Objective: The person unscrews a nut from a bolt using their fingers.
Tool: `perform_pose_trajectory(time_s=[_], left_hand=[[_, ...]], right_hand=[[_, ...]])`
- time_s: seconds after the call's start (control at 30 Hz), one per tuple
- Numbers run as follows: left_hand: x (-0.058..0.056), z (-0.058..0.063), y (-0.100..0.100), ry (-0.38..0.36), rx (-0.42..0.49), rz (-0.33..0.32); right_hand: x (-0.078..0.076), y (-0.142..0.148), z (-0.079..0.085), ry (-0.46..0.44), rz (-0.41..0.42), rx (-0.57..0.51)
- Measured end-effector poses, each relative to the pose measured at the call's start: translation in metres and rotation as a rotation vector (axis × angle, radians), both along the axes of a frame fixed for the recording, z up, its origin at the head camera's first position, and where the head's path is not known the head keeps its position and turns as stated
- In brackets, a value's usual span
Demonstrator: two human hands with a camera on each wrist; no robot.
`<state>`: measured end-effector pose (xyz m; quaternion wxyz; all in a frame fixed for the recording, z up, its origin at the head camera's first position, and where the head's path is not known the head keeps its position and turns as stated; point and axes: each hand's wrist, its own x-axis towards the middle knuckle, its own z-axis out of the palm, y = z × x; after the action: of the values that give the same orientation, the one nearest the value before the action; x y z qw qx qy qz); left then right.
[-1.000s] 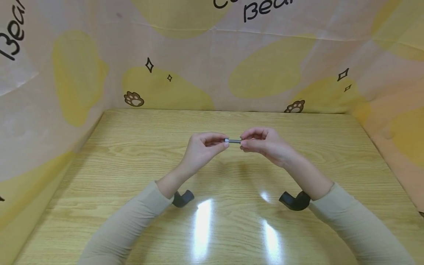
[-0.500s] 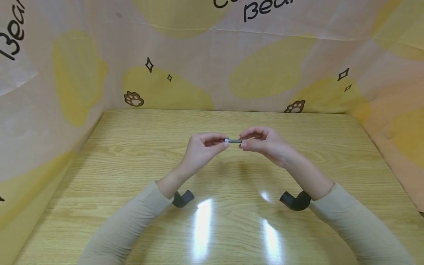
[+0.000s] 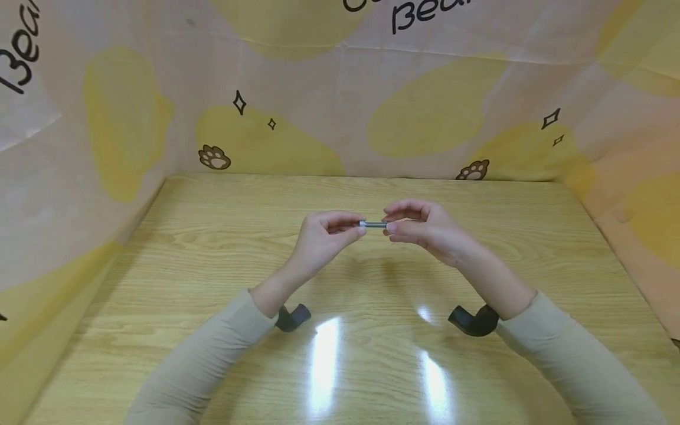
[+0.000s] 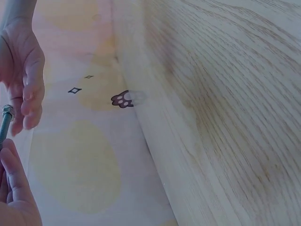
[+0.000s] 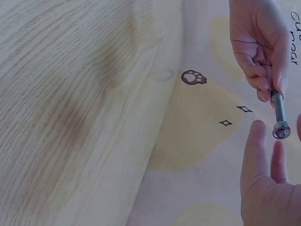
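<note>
Bolt (image 3: pixel 376 224) between both hands (image 3: pixel 323 237), one end partly hidden by left fingertips (image 3: pixel 357 234).

My head camera looks forward and down from above, widest of the three, over the table (image 3: pixel 340 289) to the far cloth (image 3: pixel 340 112). My left wrist camera sits close, its picture tipped sideways, facing the cloth's right part; my right wrist camera, also close and tipped, faces its left part. All three share the bolt (image 3: pixel 375 224), my left hand (image 3: pixel 322 238) and my right hand (image 3: pixel 427 232).
</note>
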<state>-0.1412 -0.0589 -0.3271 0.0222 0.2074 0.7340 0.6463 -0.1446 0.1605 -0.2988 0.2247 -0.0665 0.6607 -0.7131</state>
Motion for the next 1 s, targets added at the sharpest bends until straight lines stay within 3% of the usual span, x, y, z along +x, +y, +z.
perform_pose_trajectory(time_s=[0.17,0.37,0.6,0.8,1.0], left_hand=[[-0.0019,0.0001,0.0014,0.001,0.002,-0.002],[-0.0015,-0.0011,0.0015,-0.004,0.003,-0.002],[-0.0014,-0.0018,0.0014,-0.001,0.004,0.006],[-0.0025,-0.0014,0.0012,0.007,0.011,0.000],[-0.0030,-0.0029,0.0013,0.006,0.011,-0.002]], right_hand=[[-0.0010,-0.0017,0.0021,-0.068,-0.005,-0.030],[0.0000,0.0008,0.0012,-0.027,-0.006,-0.045],[-0.0006,-0.0016,0.0036,-0.084,-0.017,-0.050],[-0.0018,0.0003,0.0029,-0.036,-0.018,-0.052],[-0.0023,-0.0009,0.0010,-0.097,-0.013,-0.076]])
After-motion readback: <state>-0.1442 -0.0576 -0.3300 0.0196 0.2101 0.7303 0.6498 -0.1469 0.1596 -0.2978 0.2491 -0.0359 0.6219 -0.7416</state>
